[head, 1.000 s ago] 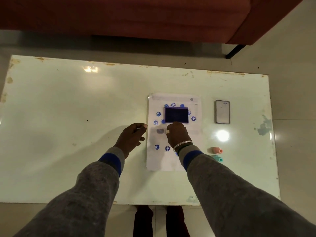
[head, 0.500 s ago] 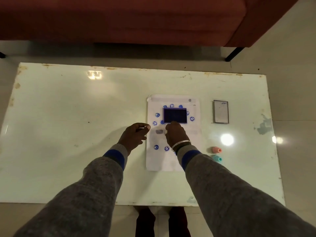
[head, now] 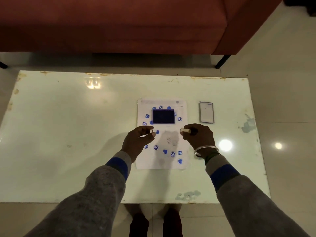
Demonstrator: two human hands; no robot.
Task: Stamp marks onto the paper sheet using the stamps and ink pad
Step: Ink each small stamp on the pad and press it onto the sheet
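A white paper sheet lies on the table, dotted with several blue smiley and heart marks. An open dark blue ink pad rests on its upper half. My right hand hovers over the sheet's right edge, pinching a small white stamp that points left. My left hand is over the sheet's left edge, its thumb and fingertips closed on a small pale piece, seemingly a stamp cap. Two faint grey smiley prints show between the hands.
The ink pad's lid lies to the right of the sheet on the glossy white table. A red-brown sofa stands beyond the table's far edge. My feet show below the near edge.
My right hand lifted off the sheet below the ink pad and swung right with the white stamp, uncovering faint grey prints. My left hand shifted slightly right over the sheet's edge.
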